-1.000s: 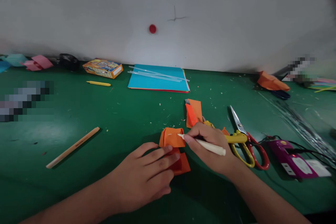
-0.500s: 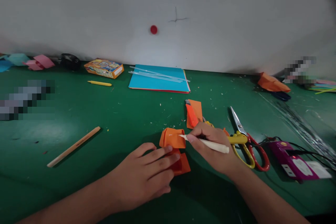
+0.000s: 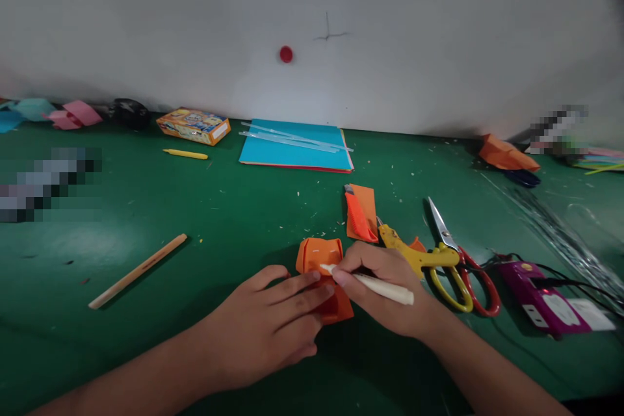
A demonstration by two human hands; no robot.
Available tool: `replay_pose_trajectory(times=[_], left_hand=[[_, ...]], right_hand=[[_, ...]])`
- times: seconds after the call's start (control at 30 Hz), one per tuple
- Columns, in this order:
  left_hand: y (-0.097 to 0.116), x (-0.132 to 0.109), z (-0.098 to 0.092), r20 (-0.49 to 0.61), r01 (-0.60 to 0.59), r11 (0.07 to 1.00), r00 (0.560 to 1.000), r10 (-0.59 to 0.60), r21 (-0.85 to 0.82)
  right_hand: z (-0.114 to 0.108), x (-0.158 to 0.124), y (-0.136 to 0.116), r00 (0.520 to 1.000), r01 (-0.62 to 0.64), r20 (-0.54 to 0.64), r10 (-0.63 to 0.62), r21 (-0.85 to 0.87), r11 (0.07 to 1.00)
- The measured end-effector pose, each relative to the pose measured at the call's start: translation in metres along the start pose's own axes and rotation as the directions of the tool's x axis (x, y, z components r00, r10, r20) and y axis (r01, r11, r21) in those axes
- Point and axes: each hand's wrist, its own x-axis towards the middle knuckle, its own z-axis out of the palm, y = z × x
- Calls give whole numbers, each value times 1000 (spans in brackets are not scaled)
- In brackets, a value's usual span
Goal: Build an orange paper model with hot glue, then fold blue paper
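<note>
White crayon [image 3: 385,288] in right hand [image 3: 383,265], now lower on orange paper [image 3: 312,259]

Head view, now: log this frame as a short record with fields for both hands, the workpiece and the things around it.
left hand: fingertips resting on folded orange paper
right hand: holding white crayon, tip at the paper
workpiece marks: two short white strokes on upper part
right side: orange cutter, yellow glue gun, scissors
left side: wooden stick
back: clear sticks on blue sheet
</note>
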Motion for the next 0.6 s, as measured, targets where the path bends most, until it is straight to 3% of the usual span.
replay_pose_trajectory(times=[0.4,0.6], left_hand=[[-1,2,-1,27,-8,1000,1000,8,-2],[-1,2,-5,-5,-21,998,1000,20,-60]], right_hand=[[-20,2,4,999,-15,46,19,-82,997],[-22,-1,2,998,65,26,-66,39,997]])
